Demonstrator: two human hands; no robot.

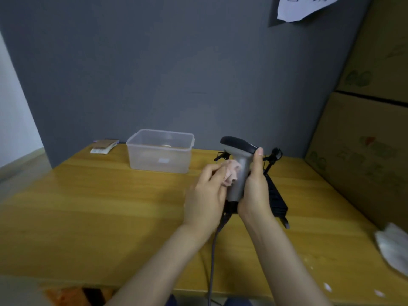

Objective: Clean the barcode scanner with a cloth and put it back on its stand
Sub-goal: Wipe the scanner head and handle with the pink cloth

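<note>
Clear plastic tub (pixel 160 151), contents indistinct, on wooden table (pixel 110 206) before grey wall (pixel 154 62); right hand (pixel 256 184) grips scanner (pixel 240 164), left hand (pixel 205 193) pinches pink cloth (pixel 297 173) against it

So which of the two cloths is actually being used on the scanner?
The pink cloth, bunched in the left hand against the scanner. The white cloth lies untouched at the table's right edge.

Wooden surface (pixel 110 206), yellow-brown, grain running side to side. Clear plastic tub (pixel 160 151) stands at the far edge against the grey wall. Left of the tub, near it: a small flat packet (pixel 103 146). Right of the tub: a black wire stand (pixel 274 186), base resting on the surface. Well to the right of the tub, at the near right edge: a crumpled white cloth (pixel 393 246).
</note>
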